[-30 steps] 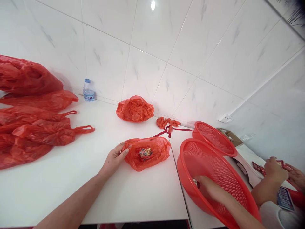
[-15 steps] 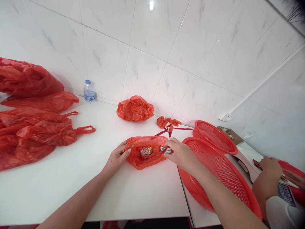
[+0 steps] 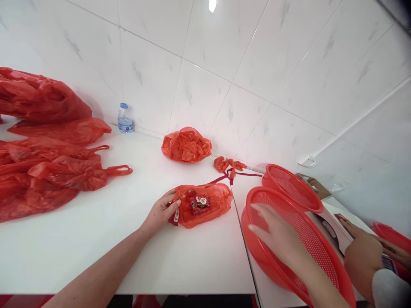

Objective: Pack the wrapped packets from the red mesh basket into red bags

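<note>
A red plastic bag [image 3: 221, 203] lies with its mouth open on the white table. Inside it are small red printed snack packets [image 3: 201, 202]. My left hand [image 3: 161, 210] grips the bag's left rim, thumb on the inner side. Beside those fingers a red and white packet [image 3: 175, 216] shows at the bag's lower left edge; whether the hand holds it too, I cannot tell. Over the large red mesh basket [image 3: 308, 226] is my right hand [image 3: 278, 233], slightly blurred, with thumb and fingers apart and nothing visible in it.
Filled red bags [image 3: 64, 167] are piled at the left. A water bottle [image 3: 125, 118], another open red bag [image 3: 186, 145] and a crumpled red scrap [image 3: 228, 164] lie along the wall. A smaller red basket [image 3: 290, 184] stands behind the large one. A co-worker's hands [image 3: 362, 244] are at the right.
The small packet has left my right hand, which has moved right from above the bag to the large basket. Another packet now lies on top inside the bag. My left hand stays at the rim.
</note>
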A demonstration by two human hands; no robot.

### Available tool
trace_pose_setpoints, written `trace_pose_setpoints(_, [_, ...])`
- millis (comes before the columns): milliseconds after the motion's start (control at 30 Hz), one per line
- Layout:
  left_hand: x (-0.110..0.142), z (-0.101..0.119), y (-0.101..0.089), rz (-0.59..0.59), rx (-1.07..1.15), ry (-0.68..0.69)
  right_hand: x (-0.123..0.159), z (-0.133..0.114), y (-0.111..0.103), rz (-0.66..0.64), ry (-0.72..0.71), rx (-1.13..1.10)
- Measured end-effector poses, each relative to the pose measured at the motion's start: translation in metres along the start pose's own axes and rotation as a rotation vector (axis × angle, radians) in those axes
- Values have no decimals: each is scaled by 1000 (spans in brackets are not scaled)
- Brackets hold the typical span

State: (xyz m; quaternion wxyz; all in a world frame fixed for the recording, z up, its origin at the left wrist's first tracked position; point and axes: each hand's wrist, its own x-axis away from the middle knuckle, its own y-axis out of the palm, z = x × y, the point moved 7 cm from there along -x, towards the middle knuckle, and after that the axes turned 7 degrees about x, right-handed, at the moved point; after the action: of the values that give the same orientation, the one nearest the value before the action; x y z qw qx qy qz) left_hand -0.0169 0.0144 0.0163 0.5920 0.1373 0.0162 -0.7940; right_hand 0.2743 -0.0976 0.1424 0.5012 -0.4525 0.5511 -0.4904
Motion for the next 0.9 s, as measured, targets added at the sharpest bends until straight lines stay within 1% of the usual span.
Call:
trace_pose_setpoints(100, [0,-4,-1,16,-6,-46,34,31,31,-84,100,78])
trace_pose_setpoints(167, [1,-6,-1,20,12,-73,54,39,53,-153,141,119])
trace_pose_setpoints(267, [1,-11,-4,39,19,-120,76,34,77,-229,182,178])
trace_pose_setpoints(333, [1,-13,-6,64,-3,-149,84,24,85,-230,184,241])
trace_pose_setpoints(433, [0,-13,-8,92,-43,-176,88,8,88,-192,145,311])
trace_pose_setpoints(533, [0,-12,-8,97,-84,-196,90,2,87,-144,136,304])
trace_pose_setpoints(667, [0,-13,-9,97,-114,-204,92,3,82,-122,137,239])
trace_pose_setpoints(767, [0,-15,-11,98,-146,-232,89,6,75,-137,158,200])
trace_pose_setpoints(900, [0,-17,-13,97,-187,-281,79,12,66,-191,232,150])
